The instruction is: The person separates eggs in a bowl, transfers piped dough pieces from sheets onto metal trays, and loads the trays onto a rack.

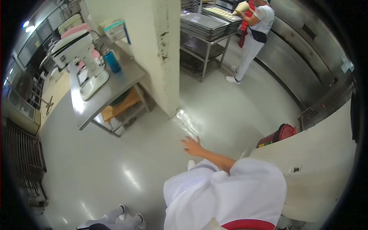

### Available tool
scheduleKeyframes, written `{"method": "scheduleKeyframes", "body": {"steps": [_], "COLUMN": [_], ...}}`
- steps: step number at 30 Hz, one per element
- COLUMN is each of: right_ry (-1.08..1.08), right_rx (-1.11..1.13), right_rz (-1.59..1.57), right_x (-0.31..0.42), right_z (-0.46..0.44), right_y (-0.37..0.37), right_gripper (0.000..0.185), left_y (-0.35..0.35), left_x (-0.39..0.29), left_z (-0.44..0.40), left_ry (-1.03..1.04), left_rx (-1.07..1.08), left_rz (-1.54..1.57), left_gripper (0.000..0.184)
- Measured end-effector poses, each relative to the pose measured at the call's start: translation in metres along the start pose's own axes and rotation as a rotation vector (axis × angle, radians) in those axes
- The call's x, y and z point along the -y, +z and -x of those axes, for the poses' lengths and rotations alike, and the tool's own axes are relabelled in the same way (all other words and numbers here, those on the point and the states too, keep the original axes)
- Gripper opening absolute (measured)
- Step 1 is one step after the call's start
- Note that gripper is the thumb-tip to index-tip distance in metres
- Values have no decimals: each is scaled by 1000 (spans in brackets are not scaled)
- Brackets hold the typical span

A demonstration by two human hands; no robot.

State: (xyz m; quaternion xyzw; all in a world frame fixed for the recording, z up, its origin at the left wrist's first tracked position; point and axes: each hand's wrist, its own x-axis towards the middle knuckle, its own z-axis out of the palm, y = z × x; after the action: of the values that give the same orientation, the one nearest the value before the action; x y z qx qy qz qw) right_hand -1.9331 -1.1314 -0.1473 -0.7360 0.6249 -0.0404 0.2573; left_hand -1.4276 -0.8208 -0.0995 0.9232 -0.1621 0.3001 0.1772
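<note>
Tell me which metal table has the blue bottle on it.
The table left of the pillar holds the blue bottle; the other table, right of it, holds stacked trays.

I'm spotting a blue bottle (pixel 112 62) standing on a steel table (pixel 129 73) left, plus trays (pixel 203 23) sitting stacked way far off.

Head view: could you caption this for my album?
A spread bare hand above a shiny floor, stacked trays beyond.
</note>
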Motion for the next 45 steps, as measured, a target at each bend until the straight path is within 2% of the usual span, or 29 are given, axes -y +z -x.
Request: {"method": "scheduleKeyframes", "body": {"steps": [1,7,8,10,12,13,15,16,17,18,19,20,22,24,28,32,35,37,38,39,41,42,44,45], "right_ry": [124,446,459,640,686,720,802,871,878,905,931,935,1079,1126,1223,1230,1198,1351,1339,1328,1178,1190,1211,1207], "right_rx": [-5,-198,-204,-298,-399,-492,-481,-461,-468,-460,-452,-458,-400,-406,-443,-559,-610,-521,-506,-491,-381,-321,-250,-237], "right_rz": [-76,-237,-245,-339,-403,-460,-449,-432,-434,-469,-506,-508,-517,-565,-650,-674,-704,-766,-749,-731,-639,-648,-680,-691], "right_x": [-24,-135,-150,-175,-214,-224,-240,-247,-258,-269,-282,-292,-300,-320,-351,-382,-398,-409,-420,-433,-507,-504,-518,-528], "right_z": [3,44,52,66,77,82,86,83,80,73,61,48,21,-7,-60,-92,-116,-129,-135,-140,-132,-138,-166,-181], "right_y": [-5,-26,-30,-36,-6,1,3,1,5,7,4,-10,-41,-71,-136,-151,-150,-138,-117,-93,75,74,37,21], "right_gripper": [55,47,47,43,43,42,42,43,43,43,44,44,44,43,41,38,36,37,37,36,33,32,30,30], "left_y": [12,69,76,80,83,90,98,97,97,99,100,100,99,115,83,66,50,43,40,37,56,81,139,162], "left_x": [-28,-217,-260,-345,-414,-443,-505,-536,-565,-594,-623,-653,-713,-772,-902,-1026,-1120,-1172,-1193,-1214,-1251,-1263,-1282,-1287], "left_z": [6,50,65,91,114,126,145,157,169,183,197,211,234,262,308,364,390,401,404,403,414,424,443,444], "left_ry": [23,253,351,520,607,663,730,763,792,798,850,905,1060,1123,1281,1641,1654,1412,1404,1283,1105,1081,861,832], "left_rx": [58,497,484,517,561,633,709,829,950,952,1046,1140,1295,1496,1656,1782,1809,1818,1823,1795,1756,1751,1732,1708], "left_rz": [40,371,446,550,584,686,795,845,892,900,907,910,970,963,853,1004,1018,1186,1180,1252,1327,1332,1313,1314], "left_gripper": [34,36,37,35,33,31,28,26,24,24,22,21,20,18,18,20,20,19,19,18,17,17,14,14]}}
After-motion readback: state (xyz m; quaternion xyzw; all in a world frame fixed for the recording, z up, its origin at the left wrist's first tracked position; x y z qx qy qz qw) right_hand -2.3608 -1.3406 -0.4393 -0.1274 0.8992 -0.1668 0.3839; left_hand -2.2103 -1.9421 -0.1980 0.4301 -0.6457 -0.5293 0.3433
